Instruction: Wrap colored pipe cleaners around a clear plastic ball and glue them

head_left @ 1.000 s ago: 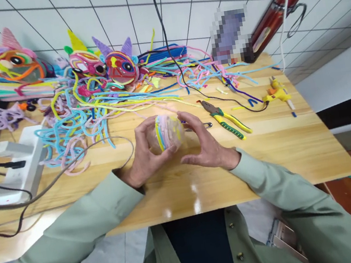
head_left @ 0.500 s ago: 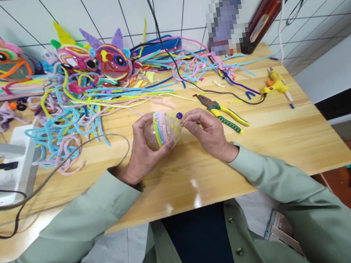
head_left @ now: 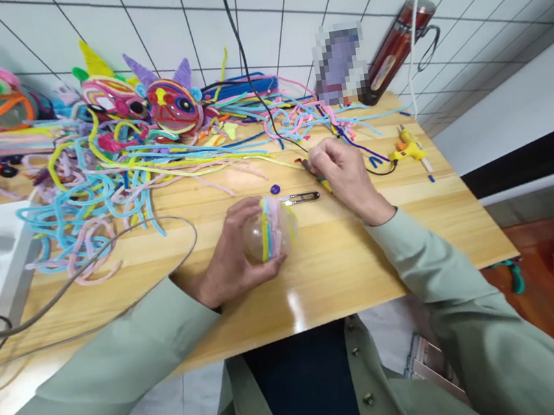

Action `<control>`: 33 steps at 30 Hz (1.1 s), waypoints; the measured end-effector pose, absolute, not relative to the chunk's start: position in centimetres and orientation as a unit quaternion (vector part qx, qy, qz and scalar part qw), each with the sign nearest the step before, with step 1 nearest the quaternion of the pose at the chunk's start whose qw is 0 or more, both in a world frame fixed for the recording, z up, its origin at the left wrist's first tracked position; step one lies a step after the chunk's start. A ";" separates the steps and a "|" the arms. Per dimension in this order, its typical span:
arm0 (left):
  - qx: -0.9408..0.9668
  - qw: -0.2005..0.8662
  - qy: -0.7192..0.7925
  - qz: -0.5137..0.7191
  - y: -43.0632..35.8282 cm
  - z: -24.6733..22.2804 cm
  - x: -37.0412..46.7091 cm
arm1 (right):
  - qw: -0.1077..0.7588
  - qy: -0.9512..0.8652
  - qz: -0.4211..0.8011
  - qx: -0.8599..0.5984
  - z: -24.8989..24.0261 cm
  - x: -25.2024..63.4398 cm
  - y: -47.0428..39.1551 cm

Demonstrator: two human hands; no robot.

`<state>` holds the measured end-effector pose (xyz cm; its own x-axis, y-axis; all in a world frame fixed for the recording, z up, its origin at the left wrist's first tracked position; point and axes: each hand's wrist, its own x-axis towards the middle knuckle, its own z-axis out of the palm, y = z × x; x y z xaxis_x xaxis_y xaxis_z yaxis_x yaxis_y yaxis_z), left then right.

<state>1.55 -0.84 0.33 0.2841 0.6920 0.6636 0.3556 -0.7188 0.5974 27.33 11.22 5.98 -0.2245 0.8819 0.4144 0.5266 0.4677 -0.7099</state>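
My left hand (head_left: 234, 252) is wrapped round a clear plastic ball (head_left: 254, 237), which has a band of yellow, blue, pink and lilac pipe cleaners (head_left: 272, 229) round it. My right hand (head_left: 342, 173) is up off to the right with its fingers curled in, above the pliers (head_left: 324, 185), which it largely covers. Whether something small is pinched in those fingers is hidden. Between the two hands lie small thread snips (head_left: 304, 197) with a black handle. A tight purple coil (head_left: 275, 189) rests on the table just behind them.
Decorated ball heads with horns (head_left: 175, 108) stand along the wall among tangled pipe cleaners (head_left: 83, 202). A yellow glue gun (head_left: 408, 152) lies at the right, its cord running back. On the left sit a white power strip (head_left: 14, 257) and cables. A red flask (head_left: 397, 54) leans at the back right.
My right hand has left the ball and moved right, over the pliers. My left hand with the ball has come slightly nearer and right. The thread snips now show on the table.
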 end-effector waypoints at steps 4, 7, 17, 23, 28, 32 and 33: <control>0.789 0.180 0.307 0.501 -1.2 0.1 2.2 | 0.238 -0.826 0.132 -0.494 6.5 25.2 14.1; 0.780 0.177 0.310 0.513 -1.1 -0.2 2.4 | 0.122 -0.846 0.095 -0.511 6.3 22.6 15.6; 0.792 0.165 0.293 0.509 -1.2 -0.4 2.9 | 0.015 -0.880 0.016 -0.474 6.0 15.5 18.0; 0.763 0.175 0.303 0.544 -0.6 -0.8 3.2 | -0.032 -0.881 -0.021 -0.472 5.4 13.3 18.8; 0.763 0.174 0.308 0.541 -0.6 -0.9 3.2 | -0.001 -0.875 -0.033 -0.484 6.3 13.3 19.0; 0.760 0.176 0.300 0.549 -0.6 -0.9 3.3 | 0.069 -0.866 -0.010 -0.495 7.4 14.1 19.4; 0.757 0.178 0.302 0.551 -0.6 -0.9 3.3 | 0.092 -0.868 0.007 -0.487 7.6 14.5 19.5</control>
<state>3.31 -0.58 -0.92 0.2105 0.6536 0.7270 0.2621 -0.7542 0.6021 14.45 19.48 7.65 -0.5078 0.8477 0.1531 0.8450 0.5248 -0.1029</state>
